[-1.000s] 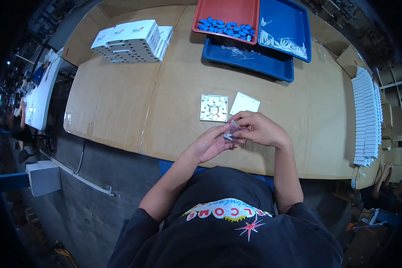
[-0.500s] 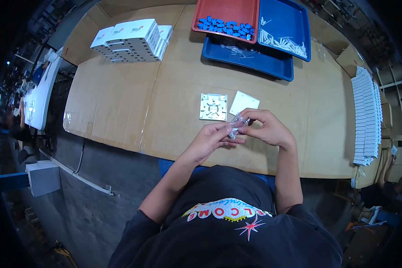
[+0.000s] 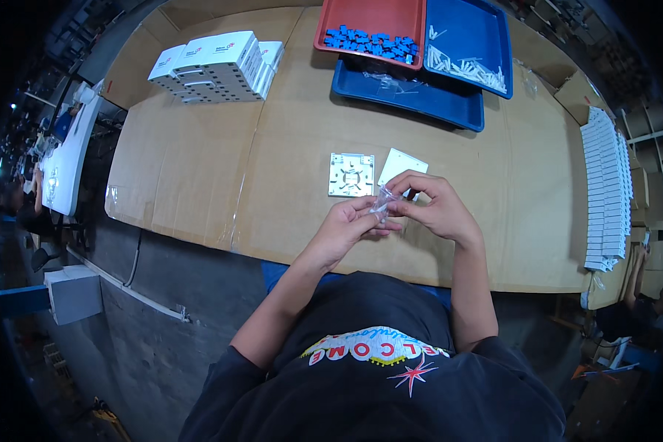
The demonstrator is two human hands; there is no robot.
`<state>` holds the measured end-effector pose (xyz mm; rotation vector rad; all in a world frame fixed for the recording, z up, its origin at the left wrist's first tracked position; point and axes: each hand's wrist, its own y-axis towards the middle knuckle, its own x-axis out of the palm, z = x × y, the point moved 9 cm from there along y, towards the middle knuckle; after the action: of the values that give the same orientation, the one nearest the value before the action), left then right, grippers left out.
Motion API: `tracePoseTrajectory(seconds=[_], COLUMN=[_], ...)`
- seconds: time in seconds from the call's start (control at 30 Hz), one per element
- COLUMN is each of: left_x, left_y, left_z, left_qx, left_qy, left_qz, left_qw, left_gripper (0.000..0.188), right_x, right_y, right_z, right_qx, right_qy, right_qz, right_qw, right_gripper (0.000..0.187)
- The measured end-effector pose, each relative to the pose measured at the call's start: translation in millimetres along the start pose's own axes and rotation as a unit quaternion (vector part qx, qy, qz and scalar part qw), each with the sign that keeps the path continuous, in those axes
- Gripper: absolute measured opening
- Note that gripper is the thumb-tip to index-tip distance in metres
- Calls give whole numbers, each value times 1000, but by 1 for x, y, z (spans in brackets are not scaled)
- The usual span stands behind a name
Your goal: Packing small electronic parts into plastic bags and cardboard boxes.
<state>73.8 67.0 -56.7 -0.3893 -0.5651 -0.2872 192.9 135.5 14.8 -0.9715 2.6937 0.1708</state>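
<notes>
A small clear plastic bag [image 3: 382, 199] with pale contents too small to make out is held between my hands, above the near part of the table. My left hand [image 3: 350, 225] pinches its lower end between thumb and fingers. At its upper end, the thumb and forefinger of my right hand [image 3: 436, 208] are closed on the plastic. Just beyond my hands lies a square white plastic box base [image 3: 351, 175], its moulded inside facing up. Beside it, a flat white cover [image 3: 404, 166] is partly hidden behind my right hand.
Stacked white boxes [image 3: 221, 66] stand at the back left. A red tray [image 3: 331, 16] of blue clips and a blue tray [image 3: 486, 44] of white sticks rest over a lower blue tray [image 3: 412, 107]. White pieces [image 3: 604, 191] line the cardboard-covered table's right edge. People sit farther off at both sides.
My right hand has shifted slightly left and toward the far side. The bag between my hands now stands more upright; my left hand has barely moved.
</notes>
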Motion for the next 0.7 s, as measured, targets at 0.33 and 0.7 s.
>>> tracePoseTrajectory(seconds=[0.33,0.7], left_x=[-9,-3], left_y=[0,0], left_z=[-6,0], left_qx=[-16,-13], left_qy=[27,18], left_qz=[23,-19], left_qw=[999,1000], left_gripper=[32,35], right_x=[6,10], right_y=[4,2], right_z=[4,8], right_qx=[14,-10], right_qy=[-43,80], right_qz=[19,-30], right_qw=[999,996], right_gripper=[17,18])
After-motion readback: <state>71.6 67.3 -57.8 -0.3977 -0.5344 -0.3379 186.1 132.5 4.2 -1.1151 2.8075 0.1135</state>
